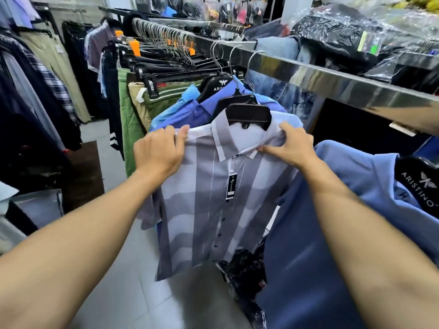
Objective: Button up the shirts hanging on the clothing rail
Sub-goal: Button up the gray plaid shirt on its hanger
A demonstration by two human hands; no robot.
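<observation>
A grey and white striped shirt [204, 210] hangs on a black hanger [248, 115] from the shiny metal clothing rail [332, 79]. Its front is closed, with a row of dark buttons down the placket and a black tag [231, 186] below the collar. My left hand [159, 153] grips the shirt's left shoulder. My right hand [288, 144] pinches the right side of the collar. Behind it hang blue shirts [190, 110] on black hangers. A light blue shirt [351, 176] hangs to the right, close to me.
A long row of dark trousers on clip hangers [166, 65] fills the rail further back. Green and khaki garments [133, 110] hang at the left of the shirts. Plastic-wrapped clothes [344, 27] lie on the shelf above. A bagged dark garment [247, 269] sits low on the tiled floor.
</observation>
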